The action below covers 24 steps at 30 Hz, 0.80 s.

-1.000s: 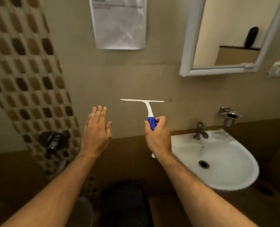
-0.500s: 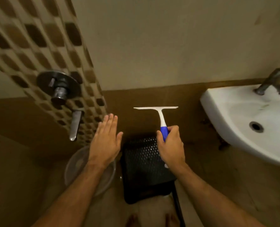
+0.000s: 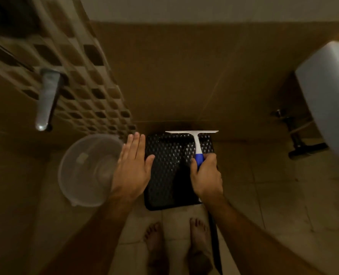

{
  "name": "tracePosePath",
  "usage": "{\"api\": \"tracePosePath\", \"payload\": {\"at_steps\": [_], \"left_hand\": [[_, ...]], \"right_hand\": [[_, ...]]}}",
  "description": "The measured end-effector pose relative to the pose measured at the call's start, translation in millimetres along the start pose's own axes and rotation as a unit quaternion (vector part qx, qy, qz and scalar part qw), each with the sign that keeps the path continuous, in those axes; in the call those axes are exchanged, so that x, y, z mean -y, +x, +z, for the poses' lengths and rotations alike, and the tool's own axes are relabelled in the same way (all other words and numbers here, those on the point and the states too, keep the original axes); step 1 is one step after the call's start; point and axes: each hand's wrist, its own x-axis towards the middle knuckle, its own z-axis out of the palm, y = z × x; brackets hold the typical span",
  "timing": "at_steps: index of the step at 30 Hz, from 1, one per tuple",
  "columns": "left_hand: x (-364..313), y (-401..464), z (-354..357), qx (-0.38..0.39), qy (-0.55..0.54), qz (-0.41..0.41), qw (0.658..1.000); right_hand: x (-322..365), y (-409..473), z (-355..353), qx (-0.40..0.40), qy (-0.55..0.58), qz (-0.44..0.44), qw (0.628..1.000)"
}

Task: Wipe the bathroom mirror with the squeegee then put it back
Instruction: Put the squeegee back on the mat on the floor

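Right hand grips one squeegee by blue handle, blade away from hand, over one black stool. Left hand flat, fingers straight, empty. One clear bucket left of it. Two bare feet below.

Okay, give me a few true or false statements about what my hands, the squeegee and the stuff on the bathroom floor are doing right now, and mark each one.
1. The right hand grips the white squeegee with the blue handle. True.
2. The left hand holds the clear round plastic bucket. False: its fingers are straight and flat and grip nothing.
3. The squeegee's blade points away from the person, over the black perforated plastic stool. True.
4. The white ceramic washbasin is at the left edge of the view. False: it is at the right edge.
5. The squeegee lies flat on the tiled floor. False: the right hand holds it up.
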Motion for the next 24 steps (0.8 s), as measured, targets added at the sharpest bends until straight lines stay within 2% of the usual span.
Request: {"api": "tracePosePath", "payload": {"at_steps": [8, 13, 21, 24], "left_hand": [[6.2, -11.3, 67.0, 0.009, -0.019, -0.027, 0.999], [8.4, -12.3, 77.2, 0.021, -0.023, -0.026, 0.999], [5.1, -10.2, 73.7, 0.014, -0.023, -0.022, 0.999], [2.9, -11.0, 72.2, 0.016, -0.013, -0.011, 1.0]], "right_hand": [[-46.5, 31.1, 49.6, 0.004, -0.04, 0.013, 0.999], [-50.7, 43.8, 59.5, -0.011, -0.047, -0.008, 0.999], [-55.7, 54.5, 60.8, 0.04, -0.054, -0.011, 0.998], [-52.3, 52.5, 54.0, -0.012, -0.07, -0.078, 0.994]]}}
